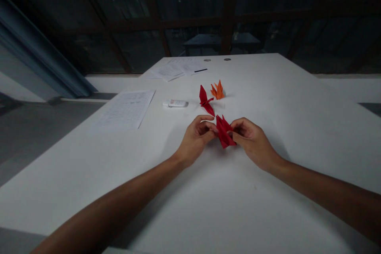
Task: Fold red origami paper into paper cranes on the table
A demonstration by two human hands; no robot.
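Note:
Between my two hands is a red folded-paper origami piece, its pointed flaps standing up. My left hand pinches its left side with thumb and fingertips. On the other side my right hand grips it, the thumb lying across the near face. Just beyond my fingers a red origami crane rests on the white table with its wings spread. Behind that crane, slightly right, sits an orange origami crane.
A white correction-pen-like object lies left of the cranes. Printed sheets are on the left side, and more papers with a black pen lie farther back. Two small round objects are near the far edge, before dark windows.

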